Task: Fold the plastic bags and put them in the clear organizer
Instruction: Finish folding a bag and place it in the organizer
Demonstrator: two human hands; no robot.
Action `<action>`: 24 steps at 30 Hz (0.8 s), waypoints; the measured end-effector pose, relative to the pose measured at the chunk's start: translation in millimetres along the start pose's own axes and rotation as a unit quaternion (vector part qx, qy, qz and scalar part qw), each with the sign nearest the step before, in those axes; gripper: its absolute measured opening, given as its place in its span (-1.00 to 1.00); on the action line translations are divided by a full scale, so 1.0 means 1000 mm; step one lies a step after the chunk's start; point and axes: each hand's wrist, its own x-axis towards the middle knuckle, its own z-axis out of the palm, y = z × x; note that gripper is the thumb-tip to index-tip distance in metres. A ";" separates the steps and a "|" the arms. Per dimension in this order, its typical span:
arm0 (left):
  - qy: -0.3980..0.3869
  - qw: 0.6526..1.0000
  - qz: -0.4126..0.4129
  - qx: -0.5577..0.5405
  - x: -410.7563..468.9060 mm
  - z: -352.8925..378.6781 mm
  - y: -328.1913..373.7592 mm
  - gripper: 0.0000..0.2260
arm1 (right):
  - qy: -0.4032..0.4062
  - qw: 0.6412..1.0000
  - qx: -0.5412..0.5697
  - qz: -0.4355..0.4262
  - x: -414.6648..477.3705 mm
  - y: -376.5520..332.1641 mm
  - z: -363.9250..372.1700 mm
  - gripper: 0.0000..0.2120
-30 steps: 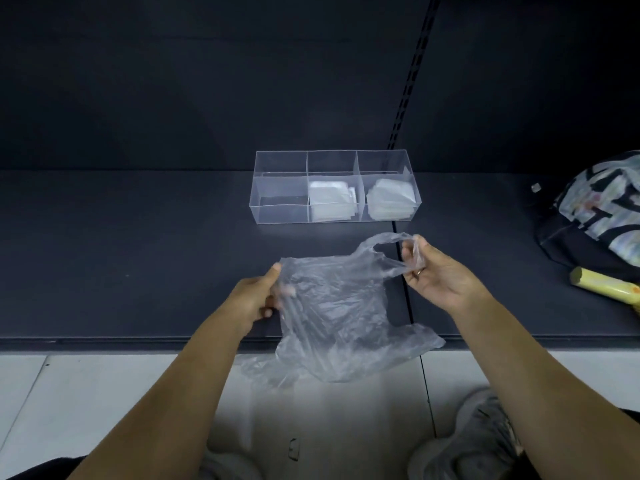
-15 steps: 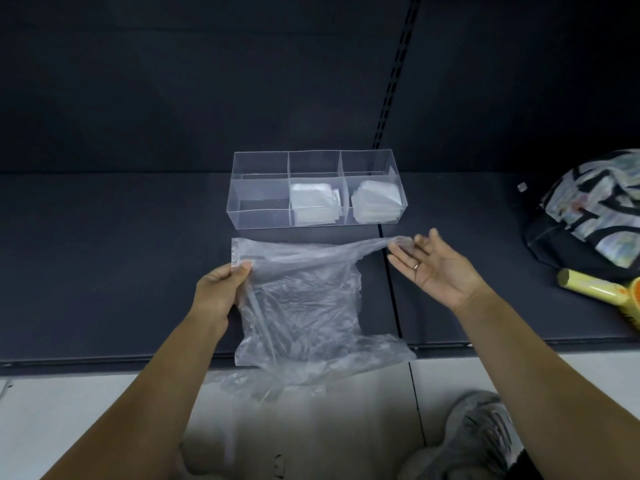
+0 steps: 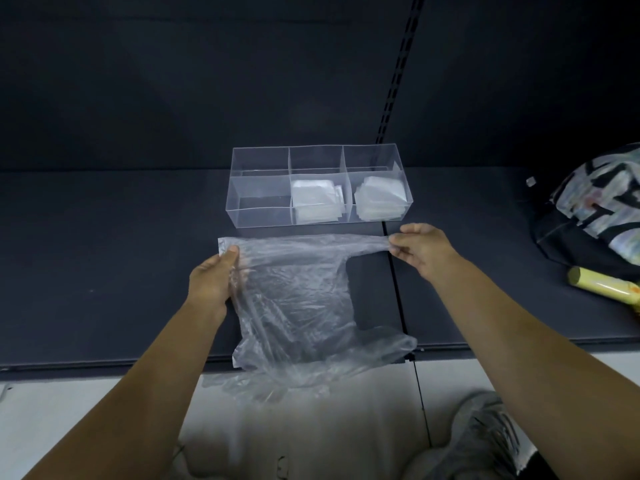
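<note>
The left hand (image 3: 211,282) grips the plastic bag (image 3: 298,299) at nine o'clock and the right hand (image 3: 424,252) pinches its handle at three, stretching it flat, likely for folding, with the clear organizer (image 3: 259,202) at twelve.

Your plastic bag (image 3: 298,306) is thin, clear, wrinkled and not yet folded. Its top edge is stretched in a line between your left hand (image 3: 211,282) and right hand (image 3: 426,251), which pinch it. The rest lies down the dark shelf (image 3: 104,271) and hangs over its front edge. Just behind it stands the clear organizer (image 3: 259,188), with a stack of folded bags (image 3: 313,202) in the middle compartment and a second stack (image 3: 381,199) in the right one.
</note>
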 end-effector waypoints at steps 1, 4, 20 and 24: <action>0.007 1.000 0.000 -0.002 0.002 -0.001 0.000 -0.65 | 0.010 1.000 -0.022 -0.018 0.001 0.001 0.000 -0.79; 0.038 0.999 0.007 0.018 0.006 -0.005 0.000 -0.76 | 0.073 0.993 -0.063 -0.069 0.008 0.000 -0.006 -0.82; -0.058 0.984 -0.095 0.139 -0.064 -0.070 -0.018 -0.61 | -0.131 0.901 -0.405 0.081 -0.108 0.050 -0.044 -0.75; -0.069 0.982 -0.141 0.103 -0.095 -0.078 -0.037 -0.74 | -0.095 0.919 -0.383 -0.011 -0.128 0.077 -0.040 -0.88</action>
